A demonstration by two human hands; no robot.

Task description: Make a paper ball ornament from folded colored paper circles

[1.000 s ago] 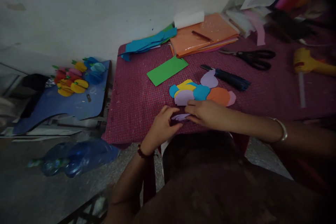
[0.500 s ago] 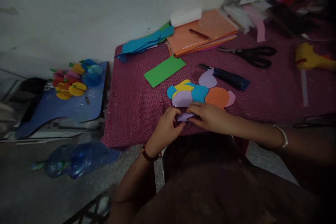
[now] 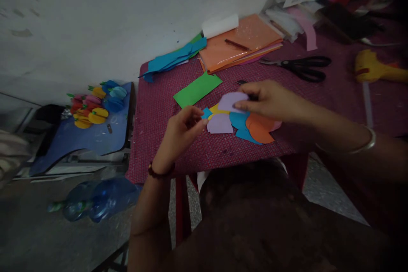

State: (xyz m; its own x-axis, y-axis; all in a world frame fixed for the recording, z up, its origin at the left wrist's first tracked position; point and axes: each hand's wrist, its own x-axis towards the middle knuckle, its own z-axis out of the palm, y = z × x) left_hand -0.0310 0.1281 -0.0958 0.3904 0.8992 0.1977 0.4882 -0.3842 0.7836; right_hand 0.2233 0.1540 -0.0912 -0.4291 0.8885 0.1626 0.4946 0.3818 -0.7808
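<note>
My right hand [image 3: 267, 100] is raised over the table and pinches a lilac paper cut-out [image 3: 230, 101] by its edge. Below it lies a small heap of round paper cut-outs [image 3: 242, 122] in lilac, blue, yellow and orange on the dark red checked tablecloth [image 3: 159, 119]. My left hand [image 3: 181, 131] hovers just left of the heap with its fingers curled together; whether it holds anything I cannot make out.
A green paper strip [image 3: 196, 89] lies behind the heap. Farther back are blue paper scraps [image 3: 174, 57], an orange sheet stack [image 3: 240, 44], black scissors [image 3: 301, 68] and a yellow glue gun [image 3: 374, 70]. Left on the floor: a blue board with paper fruits [image 3: 94, 106] and blue bottles [image 3: 95, 197].
Both hands left the table's near edge. My right hand rose and moved back over the heap with a lilac cut-out; my left hand lifted beside the heap.
</note>
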